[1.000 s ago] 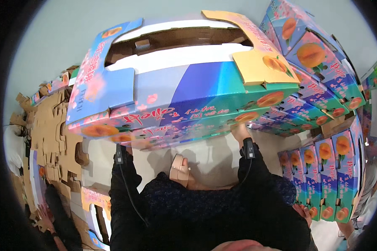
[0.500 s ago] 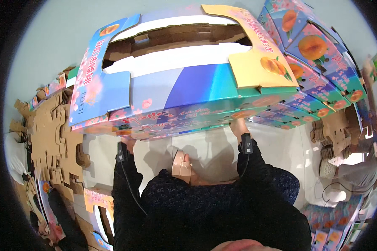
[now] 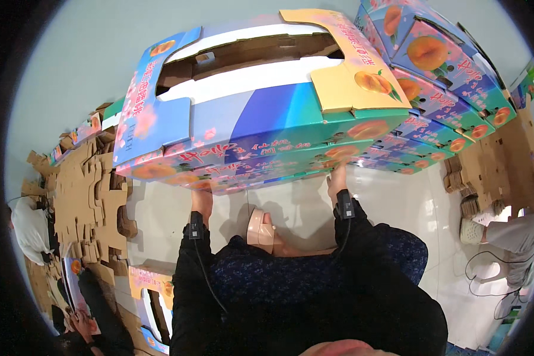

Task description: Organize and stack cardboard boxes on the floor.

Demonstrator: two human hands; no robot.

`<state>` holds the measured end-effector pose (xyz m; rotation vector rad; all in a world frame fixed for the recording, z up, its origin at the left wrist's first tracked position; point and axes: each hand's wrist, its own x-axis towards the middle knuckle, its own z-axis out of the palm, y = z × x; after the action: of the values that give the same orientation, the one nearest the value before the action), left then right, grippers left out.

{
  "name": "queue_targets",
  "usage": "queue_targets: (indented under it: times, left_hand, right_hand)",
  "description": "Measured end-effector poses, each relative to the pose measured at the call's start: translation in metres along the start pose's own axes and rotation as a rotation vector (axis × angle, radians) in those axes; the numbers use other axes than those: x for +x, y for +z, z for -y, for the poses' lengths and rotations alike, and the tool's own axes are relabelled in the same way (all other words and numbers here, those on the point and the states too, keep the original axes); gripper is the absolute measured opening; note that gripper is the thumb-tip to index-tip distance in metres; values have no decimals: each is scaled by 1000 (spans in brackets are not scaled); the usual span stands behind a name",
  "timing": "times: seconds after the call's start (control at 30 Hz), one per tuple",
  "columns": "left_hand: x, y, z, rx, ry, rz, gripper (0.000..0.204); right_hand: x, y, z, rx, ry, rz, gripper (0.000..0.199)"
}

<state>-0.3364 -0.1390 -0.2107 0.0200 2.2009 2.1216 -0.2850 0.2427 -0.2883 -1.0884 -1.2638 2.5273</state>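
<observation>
Before me is a stack of colourful peach-printed cardboard boxes [image 3: 261, 121], with at least two layers showing on its front. The top box has a long opening between white flaps, and its inside shows bare brown card. My left hand [image 3: 202, 204] is at the stack's lower edge, left of the middle, with the fingertips hidden beneath it. Further right, my right hand [image 3: 337, 179] grips the same lower edge, its fingers partly covered by the box. Both wrists carry small black devices with cables.
More printed boxes [image 3: 433, 89] stand stacked against the right end. Flat brown cardboard pieces [image 3: 80, 202] pile up on the left, near a co-worker's hands [image 3: 83, 325]. Another printed box [image 3: 151, 296] stands at my lower left. At right, a person's shoe [image 3: 471, 231] shows beside cardboard sheets [image 3: 492, 169].
The held stack has shifted slightly, its left end moving right. My left hand has moved right with it and shows more. At lower left, a co-worker's hands have come into clearer sight.
</observation>
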Motion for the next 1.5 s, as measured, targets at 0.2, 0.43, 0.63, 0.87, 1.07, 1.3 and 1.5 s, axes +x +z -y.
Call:
queue_targets:
  times: [0.2,0.43,0.63,0.87,1.07,1.3,1.5]
  left_hand:
    - [18,-5,24,-391,-128,-115,13]
    - [46,-26,56,-176,-106,26,25]
    - [44,-9,39,-374,-106,19,29]
    - [47,-17,43,-394,-92,-14,26]
    - [47,-20,50,-346,-100,-56,32]
    - [9,-16,31,-177,-639,-446,41]
    - [-50,100,13,-286,-776,379,37]
  right_hand:
    - [-1,12,-13,141,-184,-126,47]
    - [-17,28,-12,224,-221,-270,34]
    - [-19,34,-13,263,-228,-304,31]
    - [10,35,-17,370,-246,-212,30]
    - [19,47,-24,633,-311,-121,50]
    - [60,-45,-37,246,-219,-112,39]
    - [123,-211,95,155,-442,-1070,45]
